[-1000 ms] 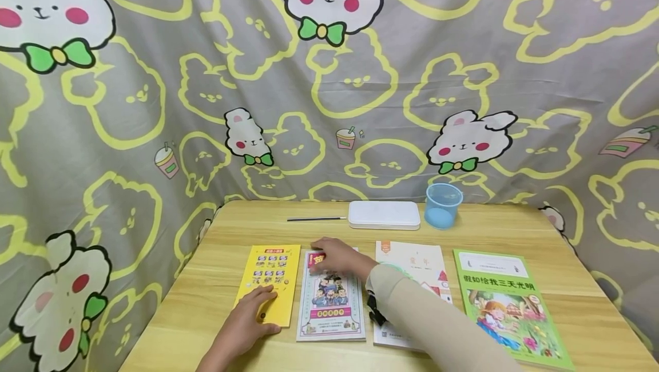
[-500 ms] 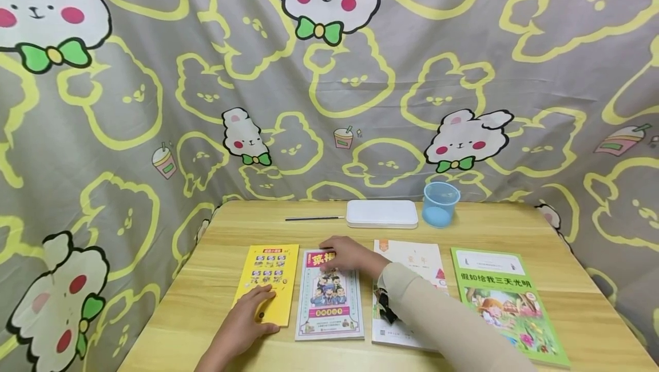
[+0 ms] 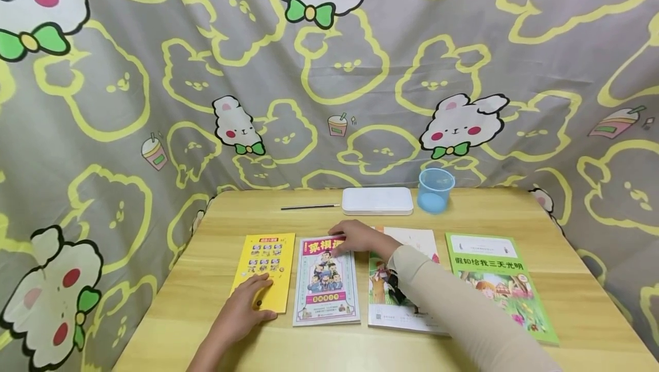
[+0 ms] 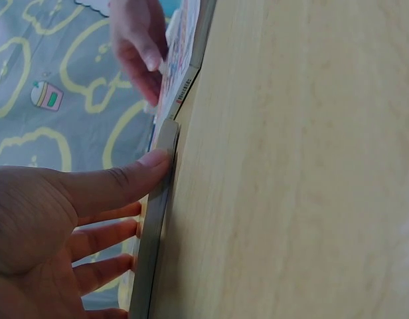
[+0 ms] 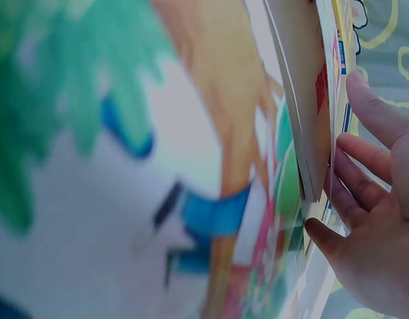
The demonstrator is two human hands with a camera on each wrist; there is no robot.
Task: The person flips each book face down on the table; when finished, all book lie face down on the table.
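My left hand [image 3: 242, 309] rests on the lower left of a yellow book [image 3: 273, 266]. In the left wrist view its thumb lies on the book's near edge [image 4: 158, 226], and the other fingers lie extended over the cover. My right hand [image 3: 360, 237] is at the upper right corner of a comic-style book [image 3: 329, 297] with a pink title. The right wrist view shows its fingers [image 5: 364, 183] loosely extended by a book's edge. Beneath the right forearm lies a white book [image 3: 401, 317], partly covered.
A green book [image 3: 540, 320] lies at the right, partly behind the sleeve [image 3: 463, 309]. Along the table's back are a thin brush or pen [image 3: 309, 207], a white case [image 3: 377, 200] and a blue translucent cup [image 3: 435, 192]. A patterned curtain [image 3: 360, 74] hangs behind the table [image 3: 571, 280].
My right hand has moved right across the top of the comic-style book, uncovering more of its title. The left hand has stayed on the yellow book. The head view has shifted slightly.
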